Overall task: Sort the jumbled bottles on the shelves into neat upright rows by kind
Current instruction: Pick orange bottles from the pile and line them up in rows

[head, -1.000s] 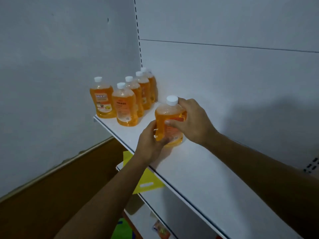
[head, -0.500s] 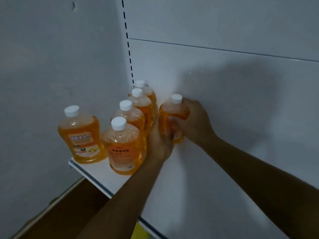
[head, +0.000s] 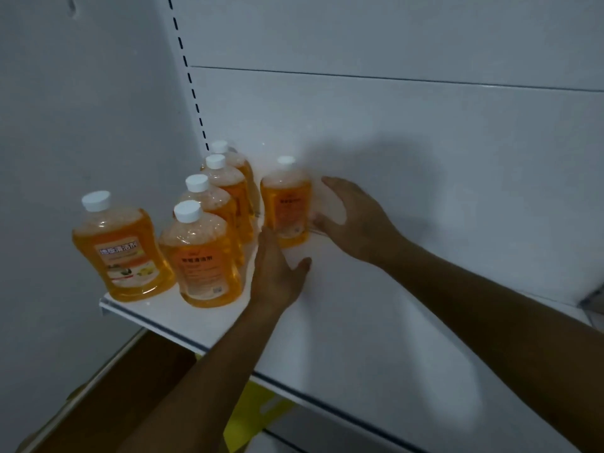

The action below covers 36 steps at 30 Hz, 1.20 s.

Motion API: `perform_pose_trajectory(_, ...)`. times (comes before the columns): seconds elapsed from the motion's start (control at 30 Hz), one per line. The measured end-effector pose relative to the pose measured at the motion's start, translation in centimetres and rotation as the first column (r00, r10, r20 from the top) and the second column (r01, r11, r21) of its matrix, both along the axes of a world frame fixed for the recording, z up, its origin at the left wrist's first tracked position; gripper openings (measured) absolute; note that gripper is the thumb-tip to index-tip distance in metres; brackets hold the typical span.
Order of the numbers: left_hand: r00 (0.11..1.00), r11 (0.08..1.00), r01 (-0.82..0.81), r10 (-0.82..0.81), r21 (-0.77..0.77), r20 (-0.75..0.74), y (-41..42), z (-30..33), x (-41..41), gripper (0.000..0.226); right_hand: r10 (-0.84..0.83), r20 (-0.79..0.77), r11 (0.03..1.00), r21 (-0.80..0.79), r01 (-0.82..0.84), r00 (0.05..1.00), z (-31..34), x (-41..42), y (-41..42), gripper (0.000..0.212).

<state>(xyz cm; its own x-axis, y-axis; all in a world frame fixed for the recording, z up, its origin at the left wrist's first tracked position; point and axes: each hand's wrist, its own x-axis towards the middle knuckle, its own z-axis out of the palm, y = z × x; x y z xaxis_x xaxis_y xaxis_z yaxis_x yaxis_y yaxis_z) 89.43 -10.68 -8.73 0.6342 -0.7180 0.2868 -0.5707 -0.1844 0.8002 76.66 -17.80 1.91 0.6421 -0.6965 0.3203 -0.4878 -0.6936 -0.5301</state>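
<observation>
Head view: both hands [head: 277,273] [head: 356,220] open beside orange bottle [head: 286,207], label unreadable.

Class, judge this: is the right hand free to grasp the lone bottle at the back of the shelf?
Probably yes: the right hand is open beside the bottle, with nothing between them.

Rearmost bottle [head: 225,155] mostly hidden; yellow item [head: 251,416] under shelf [head: 359,338].

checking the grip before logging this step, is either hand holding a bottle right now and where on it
Nothing is held. The left hand and right hand are both open, flanking the upright orange bottle standing on the shelf.
</observation>
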Motion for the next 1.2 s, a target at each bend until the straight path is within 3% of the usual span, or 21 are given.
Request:
perform_pose_trajectory(0.1,0.999,0.997,-0.015,0.012,0.076,0.037,2.0,-0.3,-2.3,0.089,-0.056,-0.079,0.998,-0.030,0.054,0.995,0.1,-4.9,1.9,0.075)
perform_pose_trajectory(0.2,0.986,0.956,0.015,-0.063,0.292,0.153,4.1,0.5,-6.8,0.086,-0.103,-0.088,0.993,-0.064,0.098,0.991,0.3,-11.3,4.4,0.073)
perform_pose_trajectory(0.27,0.970,0.938,0.069,-0.143,0.339,0.198,5.4,1.0,-11.0,0.082,-0.147,-0.087,0.987,-0.080,0.140,0.985,0.2,-16.3,6.4,0.072)
perform_pose_trajectory(0.47,0.900,0.883,0.318,-0.395,0.344,0.182,8.2,0.6,-25.2,0.082,-0.283,-0.067,0.957,-0.085,0.277,0.957,-1.0,-30.3,12.4,0.070)
perform_pose_trajectory(0.7,0.806,0.794,0.522,-0.579,0.313,0.124,8.9,2.1,-34.7,0.080,-0.418,0.005,0.906,-0.064,0.418,0.908,-0.8,-39.9,15.1,0.068)
perform_pose_trajectory(0.9,0.746,0.732,0.625,-0.663,0.271,0.072,6.0,2.9,-37.4,0.081,-0.511,0.117,0.860,0.089,0.503,0.852,-0.9,-42.8,12.7,0.052)
perform_pose_trajectory(1.07,0.705,0.686,0.694,-0.709,0.220,-0.012,1.5,3.0,-37.9,0.082,-0.575,0.121,0.818,0.099,0.566,0.809,-0.6,-42.8,9.3,0.073)
perform_pose_trajectory(1.2,0.651,0.640,0.754,-0.759,0.150,-0.034,-2.4,3.1,-38.3,0.068,-0.626,0.097,0.779,0.110,0.617,0.773,-0.1,-41.9,6.0,0.086)
